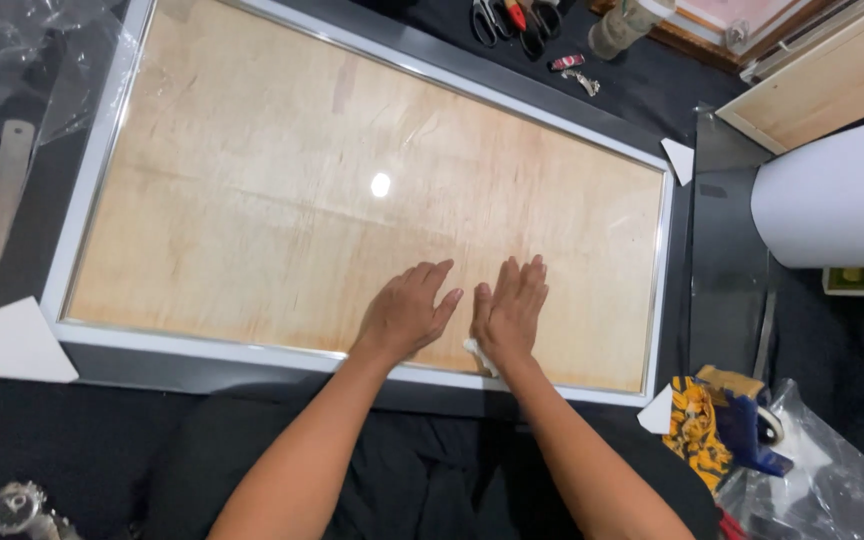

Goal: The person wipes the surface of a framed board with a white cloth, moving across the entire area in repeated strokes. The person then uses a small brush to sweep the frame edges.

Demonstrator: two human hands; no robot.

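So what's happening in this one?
A person leans over a large picture frame lying flat on a dark table. Both palms press on its pale brown panel near the lower edge. The left hand lies bare; the right hand rests on a small white cloth or tissue.

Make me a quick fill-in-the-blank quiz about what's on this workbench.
1. Both hands, left hand and right hand, lie ____ on the framed panel.
2. Under the right hand's heel is a small ____ cloth.
3. The frame's corner protectors are ____ in shape.
4. The scissors lie beyond the frame's ____ edge.

Missing words: flat; white; triangular; far
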